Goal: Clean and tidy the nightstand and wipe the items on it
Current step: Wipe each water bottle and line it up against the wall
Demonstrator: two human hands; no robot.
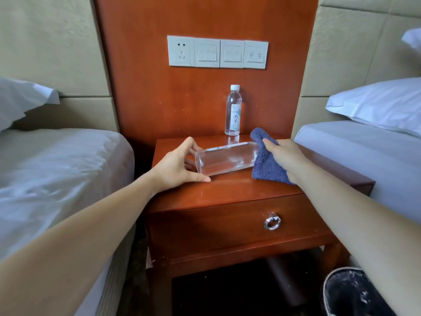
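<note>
Two beds, one on the left (57, 167) and one on the right (364, 151), both in white sheets, each with a white pillow at its head. Wooden wall panel (205, 106), reddish brown, between the beds, with a row of white switches and a socket (217, 52). Nightstand (227, 236), matching wood, against the panel; one drawer with a metal ring pull (272, 221); glossy tabletop (227, 192). Dark bin (350, 293) on the floor at the lower right, partly cut off by the frame. Left hand (177, 165), fingers and thumb curled around the base of the lying bottle, thumb touching the tabletop. Right hand (287, 158), gripping the blue cloth (266, 165), which is pressed over the other end of the same bottle. Lying bottle (225, 160), clear plastic, on its side across the middle of the tabletop, held between both hands. Upright bottle (232, 110), clear with a white cap and a pale label, standing at the back of the tabletop against the panel, just behind the cloth.
</note>
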